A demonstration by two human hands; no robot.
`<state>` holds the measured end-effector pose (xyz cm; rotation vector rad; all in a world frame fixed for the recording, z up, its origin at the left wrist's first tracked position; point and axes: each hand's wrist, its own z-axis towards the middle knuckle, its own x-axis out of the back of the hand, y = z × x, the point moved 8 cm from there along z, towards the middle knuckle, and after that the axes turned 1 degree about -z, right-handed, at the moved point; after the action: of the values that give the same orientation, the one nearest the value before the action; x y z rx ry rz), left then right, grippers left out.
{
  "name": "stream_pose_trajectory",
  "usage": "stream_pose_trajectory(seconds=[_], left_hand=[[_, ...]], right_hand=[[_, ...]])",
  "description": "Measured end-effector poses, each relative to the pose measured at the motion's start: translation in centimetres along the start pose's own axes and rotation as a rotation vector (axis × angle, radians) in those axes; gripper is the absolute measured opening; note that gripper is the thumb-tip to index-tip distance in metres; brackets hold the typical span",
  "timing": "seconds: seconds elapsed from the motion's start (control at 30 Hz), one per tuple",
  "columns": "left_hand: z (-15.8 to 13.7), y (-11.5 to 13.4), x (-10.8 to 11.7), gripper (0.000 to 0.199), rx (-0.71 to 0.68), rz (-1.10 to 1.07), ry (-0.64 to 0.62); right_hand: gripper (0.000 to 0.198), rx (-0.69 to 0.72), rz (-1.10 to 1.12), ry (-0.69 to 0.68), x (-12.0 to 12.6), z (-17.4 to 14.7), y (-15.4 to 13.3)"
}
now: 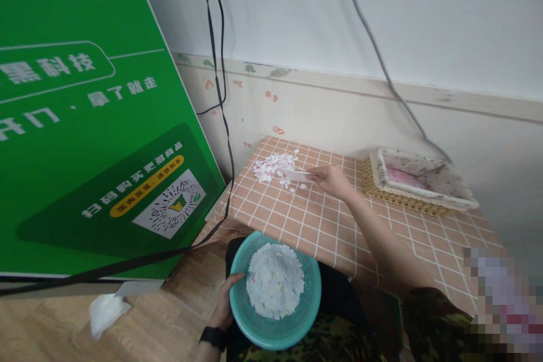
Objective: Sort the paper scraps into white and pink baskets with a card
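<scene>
My left hand grips the left rim of a round teal plastic basket, which rests on my lap. Inside it lies a heap of small pale paper pieces. Over the table, my right hand pinches a flat white strip, perhaps card or paper. The strip's far end touches the edge of a pile of small white and pinkish paper scraps at the table's far left corner. A few scraps lie loose around that pile.
The table has a brown checked cover. A wicker basket with a cloth lining stands at the back right. To the left rises a large green panel, with a black cable hanging before it. A white bag lies on the floor.
</scene>
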<state>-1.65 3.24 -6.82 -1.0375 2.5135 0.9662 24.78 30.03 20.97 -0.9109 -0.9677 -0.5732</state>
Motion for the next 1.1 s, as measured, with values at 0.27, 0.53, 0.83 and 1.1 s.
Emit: stream_pose_trajectory(seconds=[0.27,0.53,0.83,1.1], left_hand=[[-0.2,0.2,-0.1,0.015,0.0,0.006,0.022],[0.3,-0.1,0.1,0.014,0.003,-0.018,-0.002],[-0.4,0.5,-0.1,0.015,-0.026,0.013,0.045],[-0.4,0.3,-0.5,0.017,-0.012,-0.002,-0.004]], right_hand=[[0.023,-0.016,-0.004,0.014,0.5,-0.1,0.7],[0.023,-0.018,-0.006,0.03,0.7,-0.3,1.3],[0.025,0.036,0.045,-0.058,-0.6,1.4,0.4],[0.024,0.1,0.157,-0.114,-1.6,2.1,-0.7]])
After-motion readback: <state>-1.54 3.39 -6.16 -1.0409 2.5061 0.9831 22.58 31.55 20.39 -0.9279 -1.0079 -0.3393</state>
